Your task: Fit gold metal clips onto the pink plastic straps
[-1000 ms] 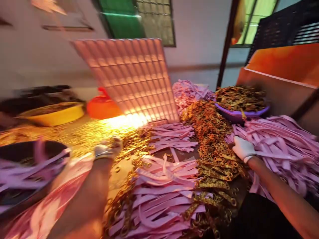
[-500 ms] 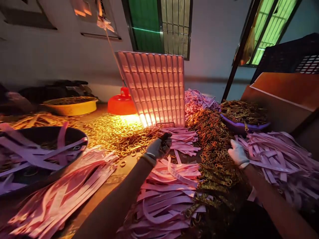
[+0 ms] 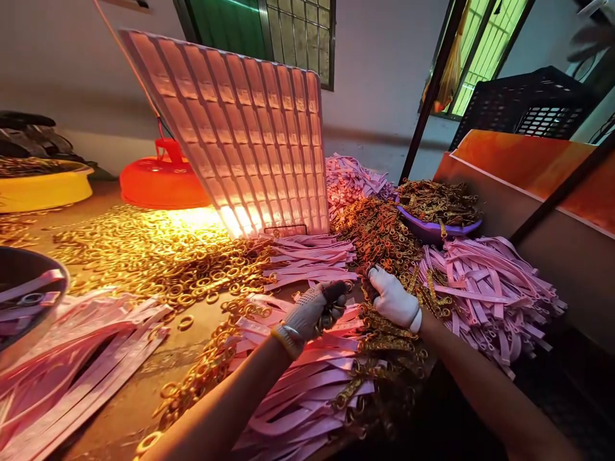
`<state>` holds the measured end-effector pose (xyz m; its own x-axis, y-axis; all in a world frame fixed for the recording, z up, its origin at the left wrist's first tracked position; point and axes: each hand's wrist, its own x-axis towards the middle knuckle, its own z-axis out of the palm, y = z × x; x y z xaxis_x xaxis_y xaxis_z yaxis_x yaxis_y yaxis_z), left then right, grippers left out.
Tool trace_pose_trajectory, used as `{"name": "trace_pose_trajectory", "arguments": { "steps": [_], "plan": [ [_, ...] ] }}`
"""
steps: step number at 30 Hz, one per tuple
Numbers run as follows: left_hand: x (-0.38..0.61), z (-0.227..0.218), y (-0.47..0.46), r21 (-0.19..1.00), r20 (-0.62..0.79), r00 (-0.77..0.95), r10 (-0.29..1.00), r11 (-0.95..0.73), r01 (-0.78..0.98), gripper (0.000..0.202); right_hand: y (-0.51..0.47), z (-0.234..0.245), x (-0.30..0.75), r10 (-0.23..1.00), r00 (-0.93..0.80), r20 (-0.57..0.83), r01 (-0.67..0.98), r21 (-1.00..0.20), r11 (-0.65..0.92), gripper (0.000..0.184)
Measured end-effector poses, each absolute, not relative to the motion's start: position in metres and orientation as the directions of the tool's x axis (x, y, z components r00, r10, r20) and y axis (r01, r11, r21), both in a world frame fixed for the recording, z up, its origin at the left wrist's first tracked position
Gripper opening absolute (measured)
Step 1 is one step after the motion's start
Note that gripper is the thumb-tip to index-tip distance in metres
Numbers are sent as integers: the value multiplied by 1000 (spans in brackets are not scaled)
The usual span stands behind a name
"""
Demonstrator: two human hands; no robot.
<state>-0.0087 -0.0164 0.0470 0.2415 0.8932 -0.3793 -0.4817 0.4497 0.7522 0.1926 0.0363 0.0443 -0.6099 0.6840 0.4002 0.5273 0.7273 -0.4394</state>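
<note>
My left hand [image 3: 317, 310], in a dotted glove with dark fingertips, is curled shut on several small gold metal rings [image 3: 327, 319]. It hovers over a row of pink straps [image 3: 307, 358]. Close by on its right, my right hand [image 3: 391, 296] wears a white glove and has its fingers pressed together. What those fingers pinch is too dark to make out. Beneath and behind the right hand spreads a heap of gold metal clasps [image 3: 384, 227]. A shorter bundle of pink straps [image 3: 312, 253] lies just beyond both hands.
A red lamp [image 3: 163, 182] lights loose gold rings [image 3: 158, 256] beside an upright ribbed panel [image 3: 250, 128]. Straps are piled at right [image 3: 494, 294] and left [image 3: 96, 358]. A purple basin [image 3: 446, 229] of clasps, a yellow basin [image 3: 48, 189] and a dark tub [image 3: 57, 266] stand around.
My right hand has moved left from beside the right strap pile, and my left hand has come nearer, so the two are now close together. The view has swung to the right.
</note>
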Motion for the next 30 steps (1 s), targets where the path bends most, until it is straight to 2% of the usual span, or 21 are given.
{"name": "trace_pose_trajectory", "arguments": {
  "steps": [3,6,9,12,15,18,20,23,26,30],
  "plan": [
    [-7,51,-16,622,-448,328,832,553,-554,16,27,43,189,676,-603,424,530,-421,737,45],
    [0,51,-16,544,-458,395,796,603,-584,24,20,39,181,748,-498,438,514,-546,662,35],
    [11,43,-15,568,-462,376,803,593,-570,31,18,34,173,798,-482,362,431,-695,575,24],
    [21,32,-12,626,-455,328,828,559,-543,32,19,33,171,841,-455,291,497,-701,511,18],
    [23,23,-7,710,-430,269,862,507,-489,32,21,40,172,881,-413,232,606,-651,456,22],
    [17,20,-5,799,-368,203,907,420,-430,33,22,55,173,877,-452,160,662,-599,450,25],
    [11,21,-5,870,-297,159,942,335,-362,33,21,66,173,869,-487,86,723,-518,457,21],
    [3,22,-4,960,-160,166,973,192,-202,33,20,78,168,862,-508,-7,815,-329,477,13],
    [1,20,0,930,-188,210,959,243,-277,36,18,80,160,848,-527,60,838,-128,530,16],
    [4,15,9,846,-311,197,930,365,-388,36,10,76,149,881,-472,20,878,-79,472,21]
  ]
}}
